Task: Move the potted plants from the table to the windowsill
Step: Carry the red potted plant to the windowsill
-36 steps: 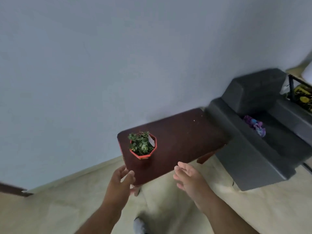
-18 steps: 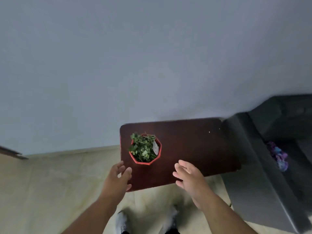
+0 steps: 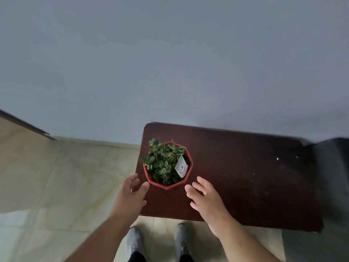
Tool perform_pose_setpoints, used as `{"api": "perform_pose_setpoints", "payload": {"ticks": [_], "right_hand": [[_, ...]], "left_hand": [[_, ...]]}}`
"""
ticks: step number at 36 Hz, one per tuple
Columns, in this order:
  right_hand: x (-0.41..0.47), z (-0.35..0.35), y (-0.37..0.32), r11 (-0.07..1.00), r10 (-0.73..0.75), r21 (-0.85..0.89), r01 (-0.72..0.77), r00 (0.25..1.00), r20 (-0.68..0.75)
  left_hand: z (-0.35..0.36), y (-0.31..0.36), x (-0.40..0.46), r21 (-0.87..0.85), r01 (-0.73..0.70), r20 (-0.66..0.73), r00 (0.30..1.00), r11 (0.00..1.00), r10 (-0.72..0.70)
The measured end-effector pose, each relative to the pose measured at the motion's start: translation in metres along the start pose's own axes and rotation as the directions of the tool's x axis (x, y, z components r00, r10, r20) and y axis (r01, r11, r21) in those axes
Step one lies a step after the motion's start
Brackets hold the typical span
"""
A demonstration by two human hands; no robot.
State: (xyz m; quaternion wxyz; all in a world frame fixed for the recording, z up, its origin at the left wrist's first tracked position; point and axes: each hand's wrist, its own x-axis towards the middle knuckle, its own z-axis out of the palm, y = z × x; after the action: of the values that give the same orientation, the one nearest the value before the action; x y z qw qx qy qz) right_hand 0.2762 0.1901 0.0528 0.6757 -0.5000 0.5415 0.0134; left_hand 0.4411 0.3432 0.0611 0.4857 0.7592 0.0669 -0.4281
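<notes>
I have both hands out over the near left corner of the dark wooden table [image 3: 236, 176], and neither one holds anything. My left hand [image 3: 132, 197] is spread with relaxed fingers, thumb tip just beside the near left wall of the red octagonal pot [image 3: 186, 181] — close, though I cannot tell whether it touches. My right hand [image 3: 204, 199] is likewise loose and spread, its fingertips just short of the pot's near right edge, apart from it. The potted plant [image 3: 162, 163] stands upright between and just beyond the two hands, on the table by its left edge, leafy green stems filling the pot. A white label [image 3: 181, 167] is stuck in the soil on the side nearer my right hand.
</notes>
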Motion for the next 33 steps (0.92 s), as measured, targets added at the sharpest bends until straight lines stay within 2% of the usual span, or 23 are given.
{"api": "perform_pose_setpoints", "payload": {"ticks": [4,9,14,20,27,33], "right_hand": [[0.035,0.002,0.008,0.999,-0.037,-0.013,0.038,0.997,0.063],[0.062,0.003,0.014,0.995,-0.086,-0.034,0.095,0.977,0.196],[0.076,-0.001,0.018,0.985,-0.12,-0.092,0.147,0.959,0.257],[0.08,-0.001,0.016,0.99,-0.127,-0.033,0.14,0.959,0.255],[0.081,0.002,0.022,0.992,-0.112,0.08,0.096,0.968,0.224],[0.075,0.006,0.02,0.987,-0.111,0.136,0.083,0.971,0.21]], "left_hand": [[0.009,-0.016,0.03,-0.037,0.0,-0.019,1.0,0.999,-0.001],[0.024,-0.036,0.051,-0.098,-0.012,0.03,0.999,0.995,0.015],[0.029,-0.047,0.056,-0.106,-0.042,0.056,0.997,0.993,0.048],[0.031,-0.048,0.059,-0.131,-0.083,0.058,0.994,0.988,0.091],[0.034,-0.047,0.063,-0.197,-0.06,0.03,0.997,0.979,0.068],[0.034,-0.046,0.057,-0.159,-0.112,0.059,0.991,0.981,0.122]]}}
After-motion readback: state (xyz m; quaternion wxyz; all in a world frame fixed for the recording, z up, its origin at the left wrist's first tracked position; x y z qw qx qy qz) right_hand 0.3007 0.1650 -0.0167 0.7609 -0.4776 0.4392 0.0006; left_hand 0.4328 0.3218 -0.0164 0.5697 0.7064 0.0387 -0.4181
